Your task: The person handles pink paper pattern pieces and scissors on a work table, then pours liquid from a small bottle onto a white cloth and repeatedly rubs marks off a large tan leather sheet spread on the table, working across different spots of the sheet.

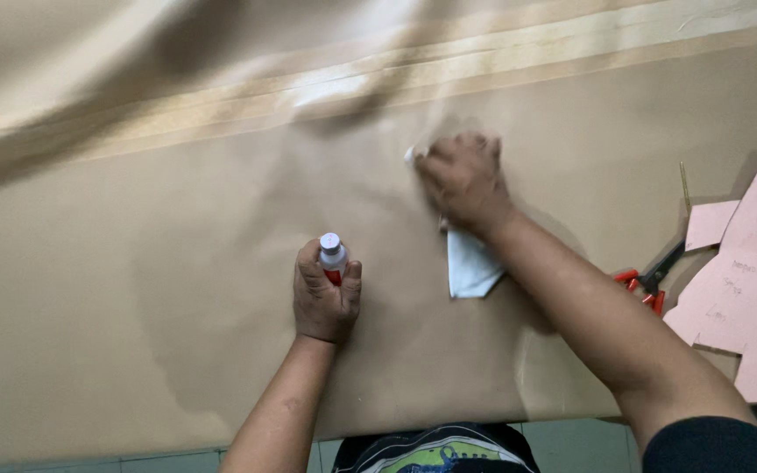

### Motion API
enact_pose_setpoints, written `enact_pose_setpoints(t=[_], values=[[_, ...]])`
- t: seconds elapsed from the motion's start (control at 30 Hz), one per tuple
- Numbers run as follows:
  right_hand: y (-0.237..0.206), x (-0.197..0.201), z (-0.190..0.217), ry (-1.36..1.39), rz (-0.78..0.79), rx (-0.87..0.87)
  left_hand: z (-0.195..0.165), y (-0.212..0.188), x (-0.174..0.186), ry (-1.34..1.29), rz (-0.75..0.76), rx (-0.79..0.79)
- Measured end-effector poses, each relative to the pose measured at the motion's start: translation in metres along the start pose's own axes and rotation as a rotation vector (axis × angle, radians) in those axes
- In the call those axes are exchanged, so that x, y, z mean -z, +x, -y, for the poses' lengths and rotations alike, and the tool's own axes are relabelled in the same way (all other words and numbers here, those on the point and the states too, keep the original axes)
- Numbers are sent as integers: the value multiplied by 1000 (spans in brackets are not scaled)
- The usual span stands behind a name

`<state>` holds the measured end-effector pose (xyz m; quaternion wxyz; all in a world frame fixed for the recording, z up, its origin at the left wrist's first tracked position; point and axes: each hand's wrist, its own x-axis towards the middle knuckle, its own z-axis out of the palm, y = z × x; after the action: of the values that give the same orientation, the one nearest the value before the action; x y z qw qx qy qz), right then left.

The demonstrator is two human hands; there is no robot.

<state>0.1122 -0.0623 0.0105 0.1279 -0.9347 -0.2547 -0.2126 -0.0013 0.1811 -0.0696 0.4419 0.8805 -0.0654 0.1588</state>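
The left hand (326,293) is closed around a small bottle with a white cap and a red body (332,257). The fingers wrap the bottle tight, so only the cap and a bit of red show above them. The bottle stands upright, with the hand resting on the big tan sheet of smooth material (133,289) that covers the whole table.

The right hand (463,180) is farther up and to the right, well apart from the left hand. It presses down flat on a pale blue-white cloth (470,263). The hand looks blurry. One corner of the cloth sticks out below the wrist, and a tiny white bit peeks out on the left of the fingers. The cloth lies right on the tan sheet.

A lighter shiny band (449,66) runs across the sheet near the top, and the sheet is bunched into soft folds at the top left.

Far to the right, near the right arm, lies a tool with red handles (643,285). Just beside it lie flat pink paper shapes (746,289), some on top of others.
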Motion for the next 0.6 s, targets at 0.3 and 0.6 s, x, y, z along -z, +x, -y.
enact_pose_setpoints(t=[0.3, 0.6], values=[[-6, -5, 39, -34, -2, -92, -6, 4, 7, 24, 38, 61], [-183, 78, 115, 1248, 72, -767, -20, 26, 19, -63, 88, 10]])
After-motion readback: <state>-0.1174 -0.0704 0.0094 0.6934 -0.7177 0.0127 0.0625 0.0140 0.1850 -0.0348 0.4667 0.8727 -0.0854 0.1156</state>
